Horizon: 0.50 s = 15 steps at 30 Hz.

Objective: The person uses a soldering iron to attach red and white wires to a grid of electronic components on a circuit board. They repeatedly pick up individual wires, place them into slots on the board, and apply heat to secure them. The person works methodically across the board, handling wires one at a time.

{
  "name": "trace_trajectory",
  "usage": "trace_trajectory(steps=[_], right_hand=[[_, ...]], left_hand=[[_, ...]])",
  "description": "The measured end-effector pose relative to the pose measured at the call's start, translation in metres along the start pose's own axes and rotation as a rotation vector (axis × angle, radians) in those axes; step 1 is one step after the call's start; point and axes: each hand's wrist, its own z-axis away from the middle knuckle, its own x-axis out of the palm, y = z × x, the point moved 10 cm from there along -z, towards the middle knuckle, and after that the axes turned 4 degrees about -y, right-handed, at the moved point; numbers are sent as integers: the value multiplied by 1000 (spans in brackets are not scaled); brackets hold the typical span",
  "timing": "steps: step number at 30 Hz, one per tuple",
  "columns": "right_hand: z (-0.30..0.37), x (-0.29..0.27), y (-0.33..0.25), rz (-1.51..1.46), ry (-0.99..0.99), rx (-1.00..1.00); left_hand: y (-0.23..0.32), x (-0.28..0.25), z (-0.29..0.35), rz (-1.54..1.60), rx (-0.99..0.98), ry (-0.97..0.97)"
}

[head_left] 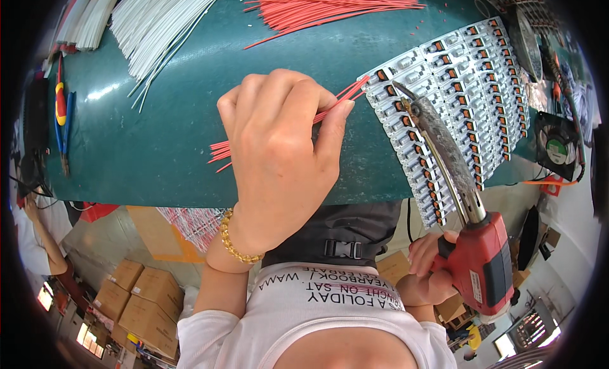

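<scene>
I'm pinching a bundle of thin red wires between the thumb and forefinger of my left hand, closed firmly on it above the green table. The long axis slants: the rear ends fan out low on the left, and the far ends point up and right to the near left corner of a panel of small parts. Whether they touch it I can't tell.

My right hand is wrapped round a red-and-black soldering gun, its barrel aimed up and left, the tip over the panel just beside the wire ends. A pale label sits on the gun's side, its print too small to read.

Farther off lie loose red wires and white wires. Dark capitals, one line reddish, run upside down across my white shirt; the cardboard boxes carry faint print.
</scene>
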Motion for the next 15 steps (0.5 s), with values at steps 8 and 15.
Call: trace_trajectory(steps=[8,15], right_hand=[[-28,49,-40,-76,-200,-235],[-26,42,-27,-96,-145,-164]], left_hand=[[-5,-10,0,86,-60,52],[2,-7,2,-2,60,65]])
